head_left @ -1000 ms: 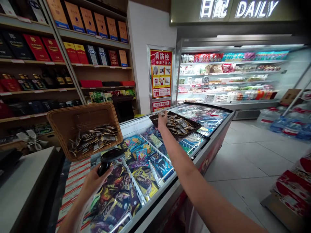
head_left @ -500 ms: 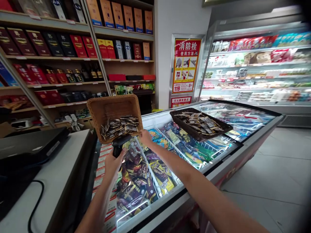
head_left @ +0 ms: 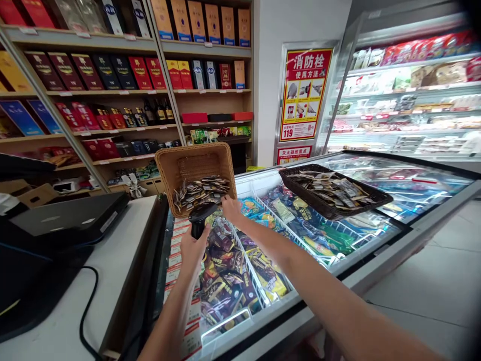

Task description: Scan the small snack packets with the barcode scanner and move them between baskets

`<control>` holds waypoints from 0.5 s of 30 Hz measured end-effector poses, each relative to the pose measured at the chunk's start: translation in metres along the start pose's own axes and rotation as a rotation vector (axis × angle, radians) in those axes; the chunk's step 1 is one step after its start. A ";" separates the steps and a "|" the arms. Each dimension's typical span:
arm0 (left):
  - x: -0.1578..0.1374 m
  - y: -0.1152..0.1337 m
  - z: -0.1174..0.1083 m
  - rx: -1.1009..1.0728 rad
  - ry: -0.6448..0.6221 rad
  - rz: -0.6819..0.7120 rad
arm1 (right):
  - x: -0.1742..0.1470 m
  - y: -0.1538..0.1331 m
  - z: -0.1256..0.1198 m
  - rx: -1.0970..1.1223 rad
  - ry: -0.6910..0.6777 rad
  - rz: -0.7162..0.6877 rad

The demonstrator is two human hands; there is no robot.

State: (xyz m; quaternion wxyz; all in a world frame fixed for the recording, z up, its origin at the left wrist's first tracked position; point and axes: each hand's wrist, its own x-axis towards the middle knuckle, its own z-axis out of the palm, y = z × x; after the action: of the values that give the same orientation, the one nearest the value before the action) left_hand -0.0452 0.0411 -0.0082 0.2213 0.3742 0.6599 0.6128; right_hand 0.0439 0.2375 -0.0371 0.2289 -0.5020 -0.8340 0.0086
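Note:
My left hand (head_left: 194,244) is wrapped round the grip of a black handheld barcode scanner (head_left: 202,213), its head up beside the near rim of a tan wicker basket (head_left: 195,163). Many small flat packets (head_left: 203,192) lie in a heap in the lower part of that basket. At the basket's near right corner is my right hand (head_left: 232,208), its fingers closed. Whether they pinch a packet or the rim is too small to tell. Both hands are above a glass-topped freezer (head_left: 259,313) holding bagged ice creams (head_left: 229,291) between white wire dividers.
On the freezer's right part stands a dark brown basket (head_left: 326,213) of similar packets. A counter (head_left: 130,233) with a black device (head_left: 71,220) and a cable (head_left: 88,301) is at left. Shelves of boxed bottles (head_left: 112,70) and a lit display fridge (head_left: 409,100) stand behind.
The view has shifted left, so everything appears further right. Scanner and left hand remain at the basket's near rim; my right hand's fingers are now slightly further over its corner.

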 end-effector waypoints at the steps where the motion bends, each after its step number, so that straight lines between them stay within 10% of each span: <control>1: 0.001 -0.003 0.002 0.022 -0.008 0.001 | -0.009 0.007 -0.003 0.039 -0.005 -0.006; 7: 0.000 -0.009 0.010 0.096 -0.059 -0.029 | -0.057 0.060 -0.029 0.334 -0.028 -0.050; 15: -0.006 0.002 0.014 0.094 -0.120 -0.039 | -0.097 0.105 -0.030 0.856 0.253 0.454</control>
State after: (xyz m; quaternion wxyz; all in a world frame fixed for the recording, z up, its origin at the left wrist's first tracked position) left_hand -0.0305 0.0448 -0.0094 0.2544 0.4073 0.6806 0.5533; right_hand 0.1809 0.2011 -0.0720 0.5061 -0.5289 -0.5910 0.3388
